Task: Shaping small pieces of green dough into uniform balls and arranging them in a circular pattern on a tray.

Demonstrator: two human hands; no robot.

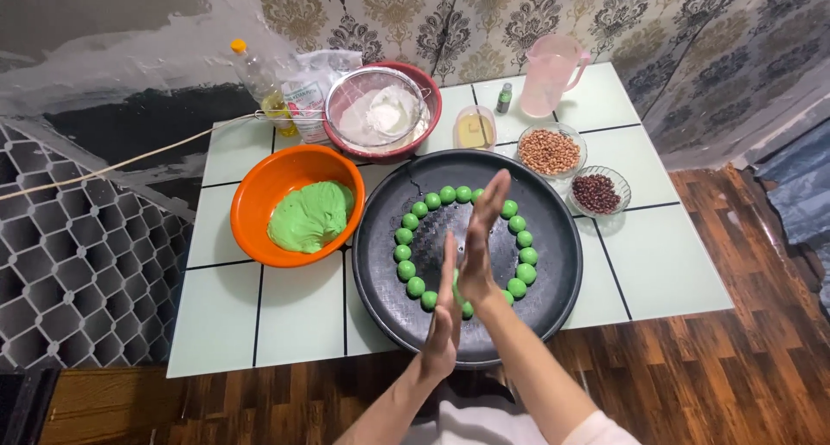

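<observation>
My left hand [443,320] and my right hand [480,237] are pressed palm to palm above a round black tray [553,263], fingers straight. A bit of green dough [455,278] shows between the palms. Several small green dough balls [404,254] lie in a ring on the tray beneath my hands. An orange bowl [259,207] with a lump of green dough [309,217] stands left of the tray.
At the back of the white tiled table [657,263] stand a red bowl with a sieve of flour [380,109], an oil bottle [262,86], a pink jug [549,75], a small cup of oil [475,128], and glass bowls of peanuts [549,151] and red beans [596,192].
</observation>
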